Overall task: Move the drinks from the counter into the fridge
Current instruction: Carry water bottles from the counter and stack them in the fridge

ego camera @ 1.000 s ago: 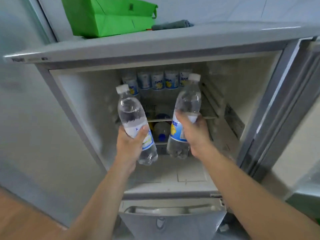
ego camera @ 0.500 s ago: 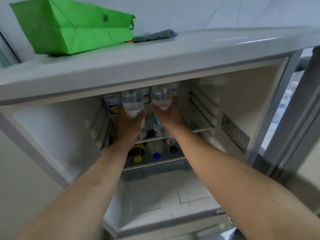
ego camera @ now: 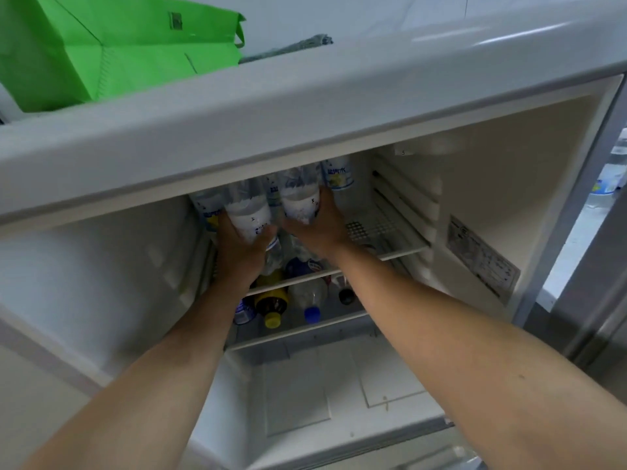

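Both arms reach deep into the open fridge [ego camera: 492,184]. My left hand [ego camera: 242,249] grips a clear water bottle [ego camera: 249,212] with a white and blue label, standing on the upper wire shelf [ego camera: 383,232]. My right hand [ego camera: 320,228] grips a second clear water bottle [ego camera: 300,198] right beside it. Behind them stand more labelled bottles [ego camera: 337,173] in a row at the back; the fridge's top edge hides their upper parts. On the shelf below lie several bottles, one with a yellow cap [ego camera: 272,321] and one with a blue cap [ego camera: 312,313].
A green bag [ego camera: 112,52] and a grey cloth [ego camera: 298,45] lie on top of the fridge. The right side of the upper shelf is bare wire. A white cover [ego camera: 339,391] spans the fridge's bottom. The open door [ego camera: 597,300] stands at the right.
Both hands have carried the two bottles from in front of the fridge deep onto the upper shelf. My head has moved closer and lower, so the fridge top now hides the bottle caps.
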The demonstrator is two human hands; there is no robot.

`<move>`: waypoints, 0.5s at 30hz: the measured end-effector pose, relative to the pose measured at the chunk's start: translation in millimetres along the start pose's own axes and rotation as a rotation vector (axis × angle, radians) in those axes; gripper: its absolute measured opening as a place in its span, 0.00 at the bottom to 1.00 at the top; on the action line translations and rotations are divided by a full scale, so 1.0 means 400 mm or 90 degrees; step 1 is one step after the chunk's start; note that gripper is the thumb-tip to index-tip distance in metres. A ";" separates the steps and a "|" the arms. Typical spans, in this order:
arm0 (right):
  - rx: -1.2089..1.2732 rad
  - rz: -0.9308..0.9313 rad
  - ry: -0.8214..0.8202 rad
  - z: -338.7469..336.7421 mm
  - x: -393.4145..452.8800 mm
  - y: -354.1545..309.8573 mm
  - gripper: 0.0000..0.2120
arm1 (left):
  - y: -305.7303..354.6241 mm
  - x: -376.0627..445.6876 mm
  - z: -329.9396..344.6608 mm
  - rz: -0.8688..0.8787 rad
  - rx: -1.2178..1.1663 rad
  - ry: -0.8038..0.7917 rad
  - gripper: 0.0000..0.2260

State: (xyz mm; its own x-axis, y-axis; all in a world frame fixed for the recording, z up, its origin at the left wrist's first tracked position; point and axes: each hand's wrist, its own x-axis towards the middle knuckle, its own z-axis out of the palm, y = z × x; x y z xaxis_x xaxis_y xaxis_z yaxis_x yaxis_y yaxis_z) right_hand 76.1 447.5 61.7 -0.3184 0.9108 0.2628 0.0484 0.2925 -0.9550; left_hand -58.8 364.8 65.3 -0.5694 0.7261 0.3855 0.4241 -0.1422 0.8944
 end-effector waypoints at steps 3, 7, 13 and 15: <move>-0.192 0.002 0.023 -0.030 -0.028 0.018 0.42 | -0.005 -0.011 -0.013 0.016 0.111 0.018 0.30; -0.280 0.049 -0.030 -0.039 -0.034 0.009 0.34 | 0.001 -0.009 -0.015 -0.005 0.202 0.019 0.30; -0.241 0.058 -0.063 -0.028 -0.015 -0.005 0.34 | 0.017 0.033 0.008 -0.023 0.235 0.041 0.28; -0.230 0.057 -0.058 -0.024 -0.010 -0.007 0.32 | 0.016 0.046 0.010 -0.024 0.267 0.055 0.28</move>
State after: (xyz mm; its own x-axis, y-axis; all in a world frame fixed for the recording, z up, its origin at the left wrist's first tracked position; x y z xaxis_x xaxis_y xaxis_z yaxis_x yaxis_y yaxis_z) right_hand 86.2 445.7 64.6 -0.3804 0.9124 0.1512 0.4054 0.3115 -0.8594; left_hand -63.6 379.8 77.2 -0.6385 0.6646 0.3882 0.6419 0.1816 0.7449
